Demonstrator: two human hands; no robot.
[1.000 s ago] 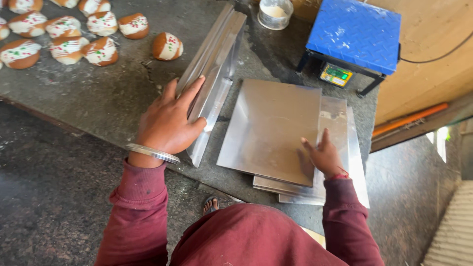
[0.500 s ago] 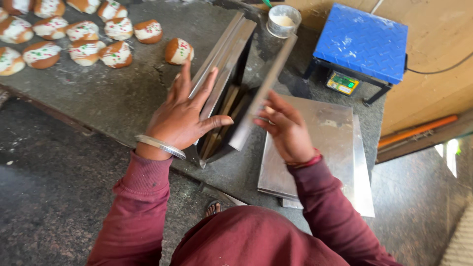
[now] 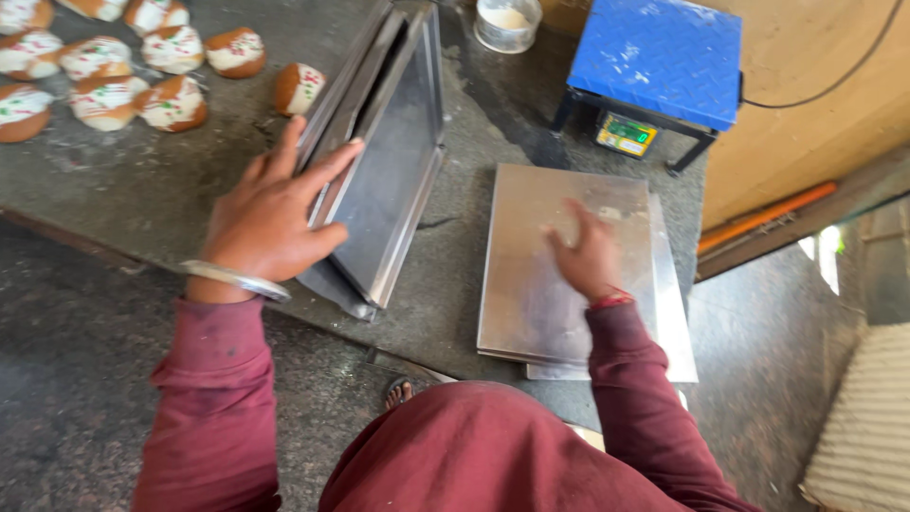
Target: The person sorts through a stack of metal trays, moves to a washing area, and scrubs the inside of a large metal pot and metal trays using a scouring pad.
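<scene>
My left hand (image 3: 270,220) rests with fingers spread against a row of steel trays (image 3: 389,161) standing on edge and leaning on the dark stone counter. My right hand (image 3: 588,254), blurred, lies flat and open on the top sheet of a stack of flat steel trays (image 3: 531,284) at the right of the counter. Both arms wear maroon sleeves, and a metal bangle (image 3: 232,278) circles my left wrist.
Several iced round pastries (image 3: 133,66) lie at the counter's back left. A small steel bowl (image 3: 507,21) stands at the back. A blue weighing scale (image 3: 654,57) sits behind the flat stack. The counter's front edge (image 3: 104,248) drops to a dark floor.
My right hand tipped the top flat tray up, set it against the leaning row, and has returned to the flat stack. My left hand stayed on the leaning trays.
</scene>
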